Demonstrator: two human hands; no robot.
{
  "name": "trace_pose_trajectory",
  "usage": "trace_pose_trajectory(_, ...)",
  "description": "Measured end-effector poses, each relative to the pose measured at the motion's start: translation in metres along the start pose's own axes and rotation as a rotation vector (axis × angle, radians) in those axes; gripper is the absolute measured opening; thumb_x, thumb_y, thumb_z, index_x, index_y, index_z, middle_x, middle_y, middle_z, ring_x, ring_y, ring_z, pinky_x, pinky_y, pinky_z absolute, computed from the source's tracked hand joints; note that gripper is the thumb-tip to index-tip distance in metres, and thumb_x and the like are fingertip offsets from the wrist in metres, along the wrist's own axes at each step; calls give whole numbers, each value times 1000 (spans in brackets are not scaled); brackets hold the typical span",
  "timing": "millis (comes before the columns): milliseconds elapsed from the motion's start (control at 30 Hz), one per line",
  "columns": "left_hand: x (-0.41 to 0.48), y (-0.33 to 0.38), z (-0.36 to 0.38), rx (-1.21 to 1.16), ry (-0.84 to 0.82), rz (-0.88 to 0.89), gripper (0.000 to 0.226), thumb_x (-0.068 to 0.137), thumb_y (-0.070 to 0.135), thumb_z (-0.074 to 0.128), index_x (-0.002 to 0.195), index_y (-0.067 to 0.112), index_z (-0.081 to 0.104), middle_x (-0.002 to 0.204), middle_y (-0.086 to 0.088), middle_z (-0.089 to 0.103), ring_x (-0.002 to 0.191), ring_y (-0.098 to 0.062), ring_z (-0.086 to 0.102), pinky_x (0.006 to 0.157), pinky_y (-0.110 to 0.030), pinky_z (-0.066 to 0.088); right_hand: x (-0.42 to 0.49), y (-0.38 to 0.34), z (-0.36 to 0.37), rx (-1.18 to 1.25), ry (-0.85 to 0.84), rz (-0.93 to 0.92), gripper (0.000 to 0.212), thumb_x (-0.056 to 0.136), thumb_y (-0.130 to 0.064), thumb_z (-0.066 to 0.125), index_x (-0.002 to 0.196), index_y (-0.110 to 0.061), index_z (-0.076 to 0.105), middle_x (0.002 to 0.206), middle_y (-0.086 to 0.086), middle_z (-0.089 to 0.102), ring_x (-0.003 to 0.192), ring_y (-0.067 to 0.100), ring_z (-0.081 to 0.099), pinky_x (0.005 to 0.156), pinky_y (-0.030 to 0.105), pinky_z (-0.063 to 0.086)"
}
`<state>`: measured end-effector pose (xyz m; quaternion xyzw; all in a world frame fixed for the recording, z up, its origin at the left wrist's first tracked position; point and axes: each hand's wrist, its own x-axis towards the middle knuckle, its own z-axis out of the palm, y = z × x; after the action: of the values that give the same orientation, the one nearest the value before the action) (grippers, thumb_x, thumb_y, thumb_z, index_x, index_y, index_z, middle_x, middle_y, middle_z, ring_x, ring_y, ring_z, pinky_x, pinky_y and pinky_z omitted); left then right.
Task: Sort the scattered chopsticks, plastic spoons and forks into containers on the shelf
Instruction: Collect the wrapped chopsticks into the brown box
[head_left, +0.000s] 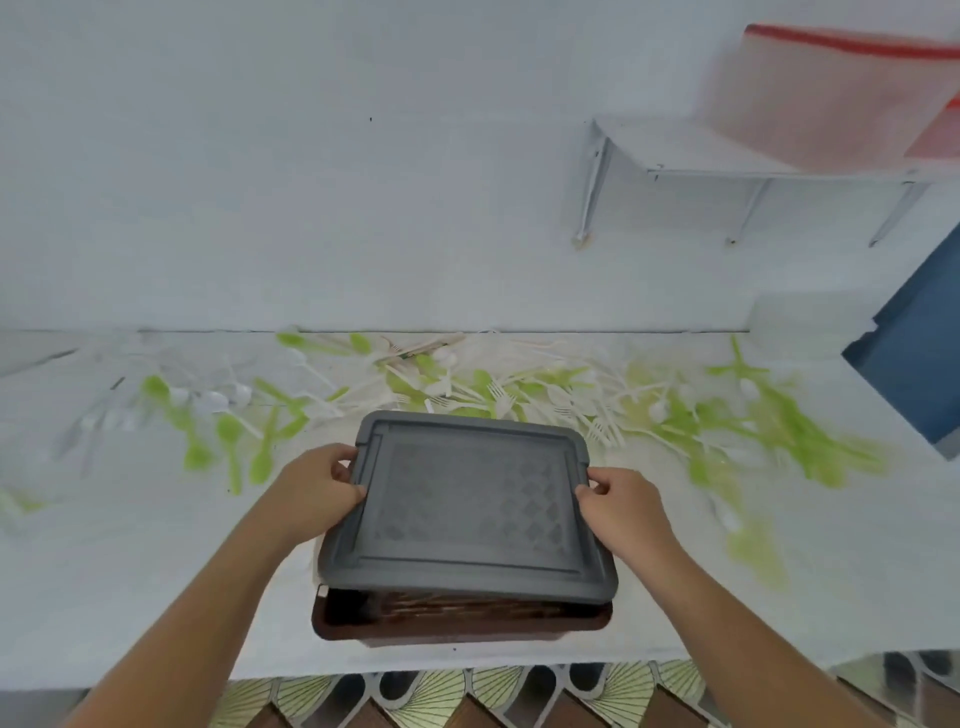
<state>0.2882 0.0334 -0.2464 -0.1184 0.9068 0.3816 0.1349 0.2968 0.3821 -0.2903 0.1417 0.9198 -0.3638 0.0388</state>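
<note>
Lid: I see the grey lid (467, 499) held just above the brown box (457, 626), not shut down.
Box: at the near edge of the white table (130, 571), with brown sticks (467, 605) inside.
Left hand: the left hand (322, 483) grips the lid's left edge, fingers curled.
Right hand: the right hand (623, 501) grips the right edge the same way.
Spoons and forks: the green and white spoons and forks (467, 389) lie scattered behind the box.
Shelf: the shelf (701, 161) is up on the wall, holding a clear tub (810, 93).

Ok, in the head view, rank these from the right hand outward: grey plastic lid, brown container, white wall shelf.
1. Grey plastic lid: gripped by the right hand at its right edge.
2. Brown container: just below, under the lid.
3. White wall shelf: farthest, up to the right.
</note>
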Motion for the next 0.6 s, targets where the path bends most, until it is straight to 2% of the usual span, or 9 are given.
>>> trace_pose_trajectory(67,-3,-7,4,5,2,5,42,86,12,66,127,21,64,91,-1,70,86,-19,68,71,-33,52,-13,-8,4,-30,62,8,20,87,-15,54,70,-4,52,57,3,48,54,23,44,55,32,31)
trace_pose_trajectory(133,-9,-15,6,-8,1,-13,37,84,12,62,119,24,63,88,0,72,83,-17,68,68,-32,53,-27,-14,9,-92,94,0,16,85,-13,52,69,-9,51,59,4,51,54,23,44,55,33,33)
trace_pose_trajectory(200,-15,-23,7,-15,19,-43,26,81,15,60,105,25,59,85,-2,71,79,-21,69,69,-38,59,-38,-18,13,-137,129,-25,13,85,-14,53,87,-6,63,67,7,61,58,25,56,56,32,39)
trace_pose_trajectory(233,-18,-27,7,-6,28,-49,22,79,17,60,100,24,57,86,-3,70,78,-23,69,70,-41,62,-44,-21,14,-171,136,-34,14,85,-13,53,91,-6,63,68,8,62,60,25,58,56,32,41)
trace_pose_trajectory(300,-23,-32,6,43,38,-42,19,77,18,59,95,21,57,88,-5,69,77,-25,69,69,-42,63,-54,-24,17,-231,149,-53,7,85,-11,52,80,-8,55,67,5,55,58,20,51,55,32,39)
trace_pose_trajectory(367,-30,-35,5,86,56,-39,18,76,17,58,94,20,57,88,-6,68,75,-25,69,66,-38,61,-63,-23,23,-256,199,-96,12,87,-11,54,76,-9,50,72,3,48,59,16,47,53,29,35)
trace_pose_trajectory(467,-35,-37,4,138,76,-42,18,75,17,56,93,19,57,85,-6,68,71,-25,69,67,-38,60,-67,-17,29,-219,239,-144,8,90,-12,58,89,-5,61,77,2,48,65,16,50,56,31,40)
trace_pose_trajectory(600,-40,-35,3,229,51,-39,22,69,20,52,91,20,55,83,-5,68,69,-26,70,72,-41,61,-69,-12,31,-120,252,-148,28,91,-8,60,115,2,68,88,3,54,74,19,56,66,32,50)
